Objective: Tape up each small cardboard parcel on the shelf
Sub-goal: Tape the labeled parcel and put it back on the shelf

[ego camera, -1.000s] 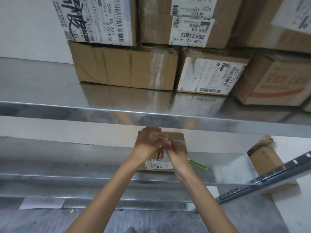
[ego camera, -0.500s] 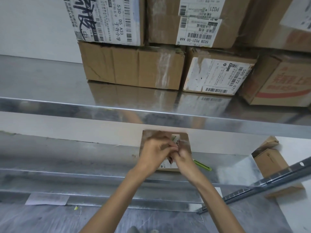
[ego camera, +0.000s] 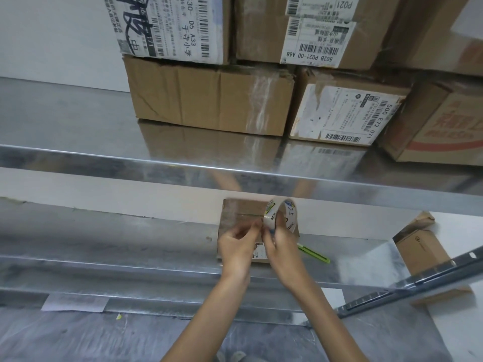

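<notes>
A small brown cardboard parcel (ego camera: pixel 241 214) with a white label lies on the lower metal shelf (ego camera: pixel 130 246), under the upper shelf's front edge. A roll of clear packing tape (ego camera: pixel 283 214) stands upright over the parcel's right part. My right hand (ego camera: pixel 283 242) grips the roll from below. My left hand (ego camera: pixel 239 244) is just left of it, its fingertips pinching at the roll's edge where the tape end seems to be. Both hands cover the parcel's near half.
A green utility knife (ego camera: pixel 315 254) lies on the lower shelf right of the parcel. Another small cardboard box (ego camera: pixel 420 250) stands at the far right. Several large labelled cartons (ego camera: pixel 209 97) are stacked on the upper shelf (ego camera: pixel 65 118), whose front rail (ego camera: pixel 156 168) overhangs the parcel.
The tape roll has come up into plain view above the parcel. Both hands have shifted slightly right and nearer, the left fingers now working at the roll's edge.
</notes>
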Tool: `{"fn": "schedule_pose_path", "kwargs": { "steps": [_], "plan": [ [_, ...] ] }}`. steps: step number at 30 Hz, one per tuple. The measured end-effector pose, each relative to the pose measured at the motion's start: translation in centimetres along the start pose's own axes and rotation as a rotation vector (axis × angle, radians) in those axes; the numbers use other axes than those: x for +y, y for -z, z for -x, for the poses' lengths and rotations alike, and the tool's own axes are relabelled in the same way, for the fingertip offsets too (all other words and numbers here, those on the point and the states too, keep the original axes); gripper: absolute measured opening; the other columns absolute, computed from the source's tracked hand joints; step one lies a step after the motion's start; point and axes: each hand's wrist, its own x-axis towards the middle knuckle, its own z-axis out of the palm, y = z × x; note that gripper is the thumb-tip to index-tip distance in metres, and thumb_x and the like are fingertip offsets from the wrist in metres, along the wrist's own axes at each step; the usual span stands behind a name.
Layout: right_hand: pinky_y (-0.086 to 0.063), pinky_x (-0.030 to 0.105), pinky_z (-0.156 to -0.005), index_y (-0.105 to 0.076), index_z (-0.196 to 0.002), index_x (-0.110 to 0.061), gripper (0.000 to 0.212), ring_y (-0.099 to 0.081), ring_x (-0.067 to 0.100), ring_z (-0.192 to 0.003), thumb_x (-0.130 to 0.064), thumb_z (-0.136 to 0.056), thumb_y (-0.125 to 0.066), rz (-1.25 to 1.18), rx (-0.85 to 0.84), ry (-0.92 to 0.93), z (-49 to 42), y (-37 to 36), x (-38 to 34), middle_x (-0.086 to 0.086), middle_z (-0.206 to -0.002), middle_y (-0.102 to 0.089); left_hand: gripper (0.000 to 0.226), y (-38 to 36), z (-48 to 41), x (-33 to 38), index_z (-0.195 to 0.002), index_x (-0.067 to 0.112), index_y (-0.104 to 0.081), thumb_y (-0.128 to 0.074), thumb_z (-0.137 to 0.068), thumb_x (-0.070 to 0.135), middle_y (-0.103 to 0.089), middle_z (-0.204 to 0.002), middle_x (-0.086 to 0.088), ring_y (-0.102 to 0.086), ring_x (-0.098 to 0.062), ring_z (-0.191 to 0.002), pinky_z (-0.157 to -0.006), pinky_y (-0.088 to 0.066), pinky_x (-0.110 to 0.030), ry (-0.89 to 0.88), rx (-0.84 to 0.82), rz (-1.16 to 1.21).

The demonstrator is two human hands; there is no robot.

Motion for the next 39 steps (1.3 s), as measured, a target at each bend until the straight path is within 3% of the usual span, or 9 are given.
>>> {"fn": "schedule_pose_path", "kwargs": {
  "steps": [3,8,11,17,21,26,31,34,39],
  "plan": [
    [-0.038,0.019,-0.05,-0.031,-0.135,0.001,0.039,-0.05,0.009,-0.054,-0.012,-0.099,-0.041,0.023,-0.051,0.019,0.2,0.5,0.0,0.001,-0.065,-0.052,0.01,0.5,-0.7,-0.1,-0.077,0.016,-0.075,-0.07,-0.084,0.011,-0.074,-0.072,0.005,-0.065,-0.003,-0.067,-0.066,-0.05,-0.019,-0.13,-0.077,-0.23],
    [-0.04,0.038,-0.058,-0.035,-0.134,-0.005,0.035,-0.051,0.021,-0.059,-0.015,-0.101,-0.036,0.038,-0.092,0.032,0.1,1.0,0.9,0.013,-0.066,-0.052,0.021,1.8,-1.6,0.6,-0.068,0.022,-0.073,-0.067,-0.086,0.029,-0.062,-0.057,0.007,-0.056,-0.01,-0.059,-0.061,-0.043,-0.029,-0.397,-0.112,-0.676],
    [-0.038,0.036,-0.056,-0.046,-0.102,-0.018,0.009,-0.041,0.008,-0.051,-0.017,-0.1,-0.037,0.021,-0.052,0.071,0.1,0.9,1.4,0.003,-0.06,-0.045,0.032,2.4,-2.6,1.3,-0.067,0.016,-0.066,-0.059,-0.089,0.038,-0.06,-0.064,0.0,-0.058,-0.024,-0.068,-0.063,-0.045,-0.032,-0.482,-0.098,-0.972],
    [-0.034,0.01,-0.051,-0.054,-0.076,-0.021,0.021,-0.049,0.001,-0.047,-0.015,-0.096,-0.051,-0.043,0.131,0.045,-0.4,1.5,2.3,-0.015,-0.046,-0.052,0.019,3.3,-4.9,1.4,-0.081,0.027,-0.072,-0.056,-0.088,0.034,-0.069,-0.089,0.005,-0.062,-0.015,-0.083,-0.077,-0.051,-0.033,-0.405,-0.098,-0.782],
    [-0.037,0.028,-0.053,-0.055,-0.068,-0.015,0.027,-0.045,0.016,-0.047,-0.023,-0.093,-0.057,0.065,0.23,0.041,-1.4,1.7,4.5,0.003,-0.051,-0.052,0.016,3.3,-6.9,0.6,-0.103,0.029,-0.063,-0.059,-0.09,0.022,-0.057,-0.11,0.001,-0.051,-0.018,-0.106,-0.089,-0.045,-0.035,-0.522,-0.07,-0.814],
    [-0.03,0.021,-0.049,-0.046,-0.058,-0.011,0.048,-0.042,0.02,-0.045,-0.048,-0.09,-0.044,0.146,0.197,0.026,-2.6,1.9,6.7,0.006,-0.048,-0.045,0.05,3.4,-9.6,-3.0,-0.138,0.024,-0.041,-0.056,-0.092,0.037,-0.031,-0.146,0.0,-0.027,-0.021,-0.133,-0.102,-0.04,-0.039,-0.403,-0.194,-1.127],
    [-0.03,0.018,-0.05,-0.041,-0.048,-0.017,0.059,-0.039,0.016,-0.041,-0.062,-0.086,-0.036,0.287,0.256,0.011,-3.1,2.1,8.4,0.006,-0.043,-0.042,0.055,4.7,-9.5,-5.4,-0.145,0.026,-0.031,-0.046,-0.096,0.046,-0.015,-0.157,0.005,-0.009,-0.016,-0.145,-0.102,-0.044,-0.038,-0.538,-0.199,-1.224],
    [-0.035,0.029,-0.055,-0.057,-0.058,-0.012,0.064,-0.049,0.019,-0.045,-0.063,-0.087,-0.032,0.208,0.327,0.01,-2.9,2.6,9.0,0.008,-0.048,-0.054,0.057,4.9,-9.2,-5.6,-0.147,0.026,-0.027,-0.042,-0.097,0.048,-0.012,-0.158,0.004,-0.007,-0.016,-0.146,-0.095,-0.05,-0.038,-0.572,-0.198,-1.281],
    [-0.027,0.02,-0.049,-0.048,-0.071,-0.014,0.042,-0.047,0.017,-0.049,-0.037,-0.102,-0.03,0.227,0.417,-0.062,-3.0,4.4,10.7,-0.003,-0.055,-0.048,0.057,5.3,-8.8,-5.3,-0.147,0.025,-0.028,-0.041,-0.096,0.048,-0.01,-0.158,0.007,-0.004,-0.011,-0.145,-0.086,-0.054,-0.034,-0.55,-0.196,-1.293]
  ]
}}
